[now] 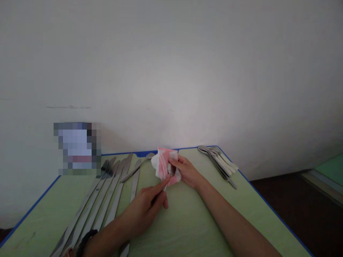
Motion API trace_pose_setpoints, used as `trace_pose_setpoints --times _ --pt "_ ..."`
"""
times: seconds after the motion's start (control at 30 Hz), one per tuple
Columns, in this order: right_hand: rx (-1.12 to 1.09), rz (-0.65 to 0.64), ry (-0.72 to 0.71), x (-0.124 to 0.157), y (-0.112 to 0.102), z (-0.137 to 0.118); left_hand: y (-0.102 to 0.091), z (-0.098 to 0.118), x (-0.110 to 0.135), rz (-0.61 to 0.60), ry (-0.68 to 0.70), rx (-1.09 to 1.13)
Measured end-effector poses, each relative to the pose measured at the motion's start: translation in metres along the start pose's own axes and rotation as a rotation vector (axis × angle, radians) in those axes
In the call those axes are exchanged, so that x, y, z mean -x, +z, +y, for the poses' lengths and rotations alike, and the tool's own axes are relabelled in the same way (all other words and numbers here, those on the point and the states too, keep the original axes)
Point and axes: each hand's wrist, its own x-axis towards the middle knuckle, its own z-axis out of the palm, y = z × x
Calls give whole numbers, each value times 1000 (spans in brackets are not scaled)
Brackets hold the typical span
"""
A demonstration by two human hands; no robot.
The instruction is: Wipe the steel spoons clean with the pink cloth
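Silver metal utensil, spoon or fork unclear, held above green, blue-edged bench, head against pink-and-white cloth. Left hand: grip closed around utensil's handle. Right hand: grip closed on cloth. Wiping of this 1 piece looks under way, unfinished. At left, row of long silver metal knives, 1 silver metal spoon angled among them. At right, stacked silver spoons beside white-handled cutlery. Which group done, which left: cannot tell.

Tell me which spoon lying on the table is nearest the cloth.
The lone spoon slanting among the knives, its bowl by the cloth; the others lie bunched far right.
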Motion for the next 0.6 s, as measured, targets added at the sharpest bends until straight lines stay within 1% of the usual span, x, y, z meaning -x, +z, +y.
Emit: trace_pose_setpoints --times 0.13,0.6 --pt "-4 -2 18 -1 -2 1 0 1 0 -9 -4 -22" --pt "-6 1 6 -1 0 0 0 2 1 -37 -5 -47"
